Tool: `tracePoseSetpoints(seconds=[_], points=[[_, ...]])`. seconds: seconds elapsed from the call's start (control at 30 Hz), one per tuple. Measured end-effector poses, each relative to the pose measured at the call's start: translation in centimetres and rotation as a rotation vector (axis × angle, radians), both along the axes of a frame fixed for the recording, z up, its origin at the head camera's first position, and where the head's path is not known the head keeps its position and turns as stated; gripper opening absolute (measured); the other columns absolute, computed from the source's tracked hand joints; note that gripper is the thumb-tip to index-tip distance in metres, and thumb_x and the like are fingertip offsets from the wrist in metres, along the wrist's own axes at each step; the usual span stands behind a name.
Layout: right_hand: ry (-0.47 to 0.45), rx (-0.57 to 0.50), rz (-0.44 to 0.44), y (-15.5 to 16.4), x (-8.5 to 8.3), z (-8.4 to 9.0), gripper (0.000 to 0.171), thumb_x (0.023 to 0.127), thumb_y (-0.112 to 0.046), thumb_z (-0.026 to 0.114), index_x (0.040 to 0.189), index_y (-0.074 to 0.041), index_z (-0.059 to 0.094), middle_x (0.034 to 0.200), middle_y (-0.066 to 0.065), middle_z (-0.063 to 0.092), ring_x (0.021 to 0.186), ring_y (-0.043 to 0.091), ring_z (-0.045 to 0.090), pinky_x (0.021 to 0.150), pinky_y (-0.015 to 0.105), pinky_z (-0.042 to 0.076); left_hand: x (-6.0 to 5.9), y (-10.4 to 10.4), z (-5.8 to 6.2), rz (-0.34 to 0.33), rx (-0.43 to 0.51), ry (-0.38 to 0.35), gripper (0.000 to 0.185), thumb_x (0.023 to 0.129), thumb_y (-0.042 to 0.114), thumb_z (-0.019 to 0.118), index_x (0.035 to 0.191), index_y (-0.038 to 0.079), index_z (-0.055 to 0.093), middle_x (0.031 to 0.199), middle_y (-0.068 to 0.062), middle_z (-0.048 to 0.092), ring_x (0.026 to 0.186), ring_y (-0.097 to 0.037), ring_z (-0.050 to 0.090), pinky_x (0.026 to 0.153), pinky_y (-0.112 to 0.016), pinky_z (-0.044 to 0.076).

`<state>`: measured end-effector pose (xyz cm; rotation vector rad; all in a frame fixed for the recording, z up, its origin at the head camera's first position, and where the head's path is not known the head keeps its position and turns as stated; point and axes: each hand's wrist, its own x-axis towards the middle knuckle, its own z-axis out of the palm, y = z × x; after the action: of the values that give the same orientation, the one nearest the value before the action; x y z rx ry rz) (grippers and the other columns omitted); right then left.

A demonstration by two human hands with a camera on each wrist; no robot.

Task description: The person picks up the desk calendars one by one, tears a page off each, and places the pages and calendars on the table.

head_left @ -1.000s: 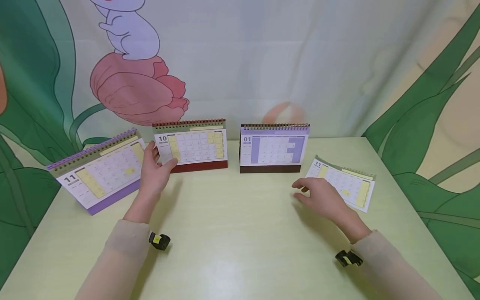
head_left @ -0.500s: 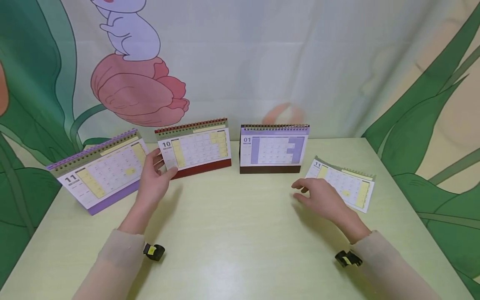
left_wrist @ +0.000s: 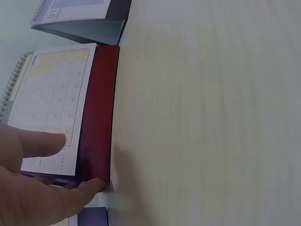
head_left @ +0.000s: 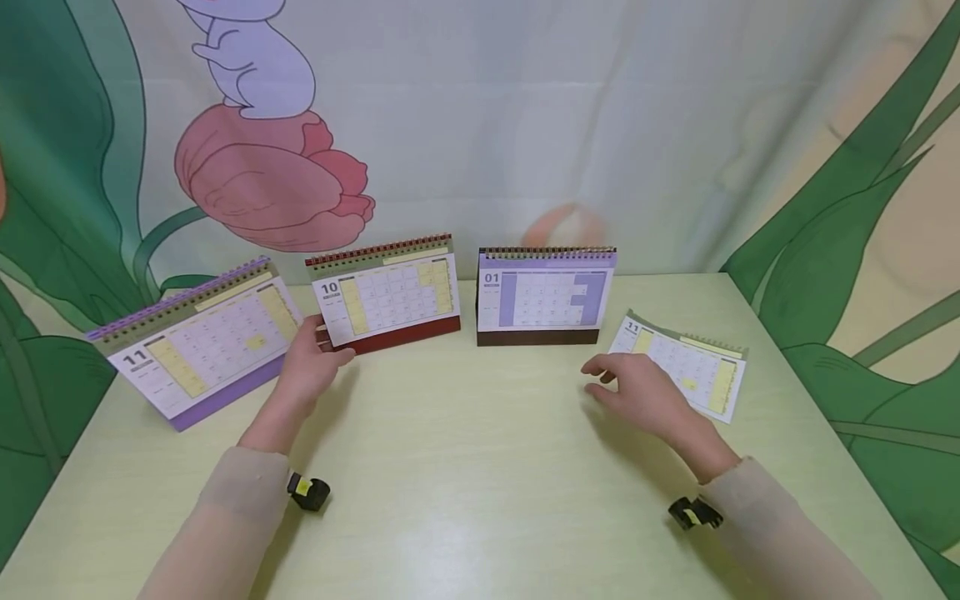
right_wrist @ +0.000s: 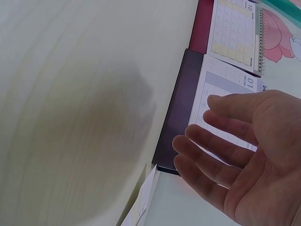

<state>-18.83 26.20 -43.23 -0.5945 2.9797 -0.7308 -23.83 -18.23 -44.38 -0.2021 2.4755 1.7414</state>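
Observation:
A desk calendar with a red base (head_left: 397, 296), showing month 10, stands tilted at the back, left of the middle. My left hand (head_left: 309, 362) is at its lower left corner; in the left wrist view the fingertips (left_wrist: 96, 184) touch the base's corner, while the straight thumb (left_wrist: 44, 142) overlaps the page. To its right stands a month 01 calendar (head_left: 555, 296) with a dark base. My right hand (head_left: 645, 392) hangs over the table, fingers loosely bent and holding nothing. It partly covers a smaller month 11 calendar (head_left: 697, 375) at the right.
A larger month 11 calendar (head_left: 213, 346) with a purple base stands angled at the far left, just beside my left hand. Behind the pale table (head_left: 465, 467) hangs a printed curtain (head_left: 420, 125). Black wrist cameras (head_left: 309, 492) sit at both cuffs.
My left hand has drawn the red-based calendar's left end forward, turning it at an angle. The left thumb has since slid down from the page toward the base. My right hand stays still.

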Motion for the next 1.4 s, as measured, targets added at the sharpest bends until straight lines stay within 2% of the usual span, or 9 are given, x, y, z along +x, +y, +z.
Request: tracePoseSetpoints(seconds=[0.2,0.37,0.47,0.77,1.03,1.23,1.4], points=[[0.007,-0.003,0.003,0.0,-0.1,0.0,0.023,0.095,-0.011,0.073,0.116,-0.003,0.074,0.111,0.009,0.074,0.096,0.027,0.069,0.085,0.046,0.056,-0.6,-0.5,-0.4,-0.038,-0.127,-0.006,0.066,0.095,-0.005,0.06,0.153,-0.009,0.028,0.143,-0.031,0.044,0.127,-0.042,0.047,0.105,-0.048,0.042],[0.005,-0.009,0.008,0.0,-0.2,0.0,0.022,0.095,-0.011,0.073,0.116,-0.003,0.074,0.111,0.01,0.074,0.096,0.027,0.069,0.085,0.046,0.055,-1.0,-0.7,-0.7,-0.031,-0.243,0.046,0.055,0.091,-0.01,0.055,0.144,-0.011,0.042,0.134,-0.03,0.053,0.12,-0.041,0.052,0.103,-0.049,0.042],[0.002,-0.012,0.012,0.0,-0.2,0.0,0.023,0.095,-0.01,0.073,0.116,-0.002,0.074,0.111,0.011,0.074,0.096,0.027,0.069,0.084,0.046,0.055,-1.2,-0.9,-1.0,-0.031,-0.298,0.069,0.054,0.088,-0.011,0.055,0.141,-0.012,0.046,0.13,-0.029,0.057,0.118,-0.04,0.054,0.103,-0.049,0.041],[0.006,-0.014,0.017,-0.1,-0.2,0.1,0.022,0.095,-0.012,0.073,0.115,-0.002,0.074,0.111,0.011,0.074,0.095,0.027,0.069,0.084,0.046,0.055,-1.5,-1.2,-1.5,-0.05,-0.383,0.105,0.044,0.09,-0.007,0.064,0.133,-0.011,0.056,0.117,-0.028,0.064,0.105,-0.037,0.059,0.092,-0.046,0.046],[0.0,-0.015,0.02,-0.1,-0.1,0.0,0.021,0.096,-0.012,0.072,0.115,-0.002,0.074,0.111,0.011,0.074,0.095,0.027,0.07,0.084,0.046,0.055,-1.5,-1.5,-1.5,-0.055,-0.368,0.095,0.043,0.094,-0.003,0.064,0.135,-0.011,0.055,0.12,-0.028,0.062,0.104,-0.037,0.057,0.086,-0.043,0.047],[-0.006,-0.016,0.024,-0.2,-0.1,0.0,0.021,0.096,-0.012,0.072,0.115,-0.002,0.074,0.11,0.01,0.074,0.094,0.026,0.07,0.084,0.045,0.056,-1.4,-1.5,-1.3,-0.056,-0.315,0.096,0.041,0.097,-0.001,0.063,0.136,-0.01,0.054,0.121,-0.027,0.06,0.108,-0.038,0.058,0.086,-0.04,0.048],[-0.007,-0.017,0.026,-0.2,-0.1,0.1,0.021,0.097,-0.012,0.072,0.115,-0.002,0.074,0.11,0.01,0.074,0.094,0.025,0.07,0.084,0.045,0.056,-1.4,-1.4,-1.3,-0.061,-0.266,0.136,0.039,0.096,-0.001,0.065,0.133,-0.01,0.057,0.118,-0.026,0.063,0.107,-0.037,0.062,0.08,-0.03,0.05]])
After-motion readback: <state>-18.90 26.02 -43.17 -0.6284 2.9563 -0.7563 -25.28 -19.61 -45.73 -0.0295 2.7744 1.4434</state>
